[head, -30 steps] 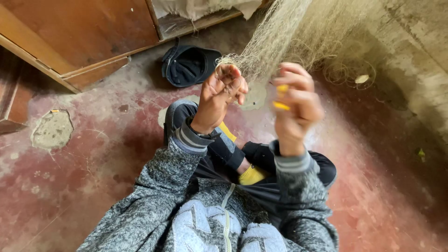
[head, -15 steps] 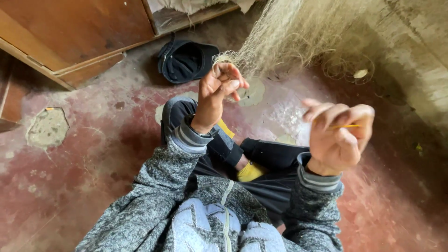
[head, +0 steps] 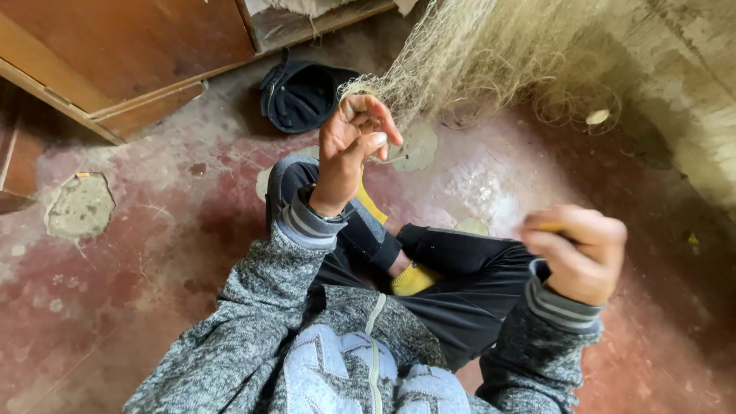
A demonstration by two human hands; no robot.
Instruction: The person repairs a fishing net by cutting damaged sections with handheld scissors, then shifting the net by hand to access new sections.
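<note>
My left hand (head: 354,146) is raised in front of me, its fingers pinching the lower edge of a pale fishing net (head: 491,54) that hangs down from the upper right. Pulled back low at the right, my right hand (head: 576,253) is closed around a small yellow netting needle (head: 550,228), only its tip showing. I cannot make out a thread between the two hands. Both arms are in grey knitted sleeves, and my crossed legs in dark trousers and yellow socks (head: 414,280) lie below the hands.
A dark cap (head: 303,96) lies on the worn red floor (head: 138,253) behind my left hand. Brown wooden furniture (head: 115,54) stands at the upper left. A rough concrete wall (head: 690,100) runs along the right, with loose coils of line at its foot.
My right hand has drawn away from the net, moving down and to the right with the yellow needle. My left hand has stayed on the net's edge.
</note>
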